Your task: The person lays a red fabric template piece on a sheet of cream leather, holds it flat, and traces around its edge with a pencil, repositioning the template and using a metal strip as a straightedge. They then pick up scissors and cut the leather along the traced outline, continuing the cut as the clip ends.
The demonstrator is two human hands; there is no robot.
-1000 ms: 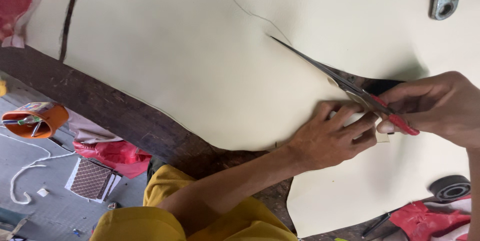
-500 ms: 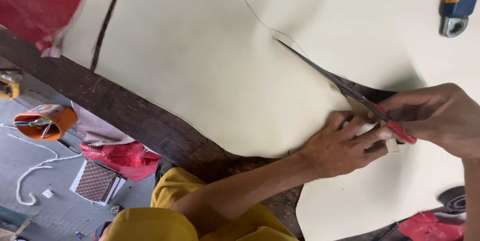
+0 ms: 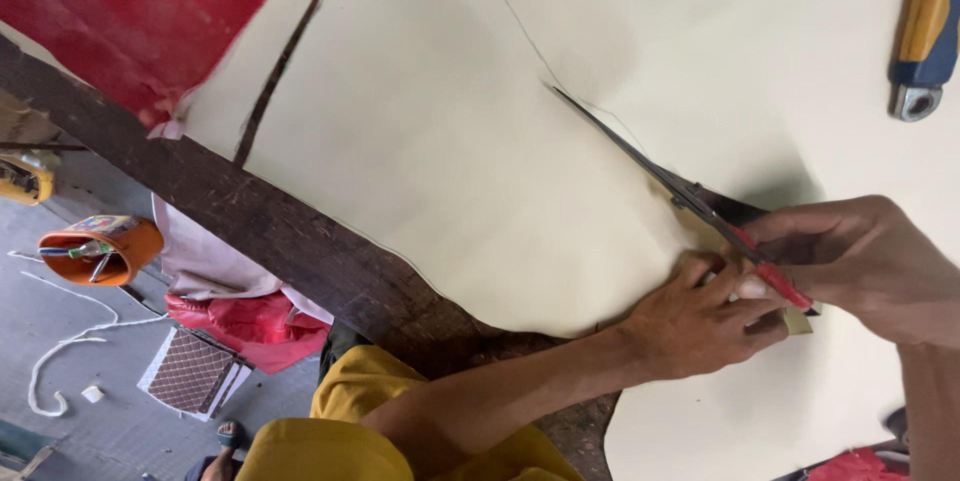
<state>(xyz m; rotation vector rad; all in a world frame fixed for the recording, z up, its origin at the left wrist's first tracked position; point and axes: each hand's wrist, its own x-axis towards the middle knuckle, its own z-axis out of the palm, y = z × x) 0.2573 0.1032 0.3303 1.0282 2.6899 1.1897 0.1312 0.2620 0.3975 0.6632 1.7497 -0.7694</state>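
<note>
Since before, my scissors (image 3: 670,176) advanced along the cream sheet (image 3: 450,141); right hand (image 3: 860,261) gripping them, left hand (image 3: 700,316) pressing flat—slack could wander off the line.

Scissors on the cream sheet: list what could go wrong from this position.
1. The left hand presses the cream sheet right beside the blades near the pivot of the scissors; its fingers could get nipped when they close.
2. The blade tips sit close to the thin drawn line; a slight twist by the right hand might carry the cut off it.
3. The sheet overhangs the dark wooden table edge; its unsupported part could sag and pull the cut crooked.
</note>
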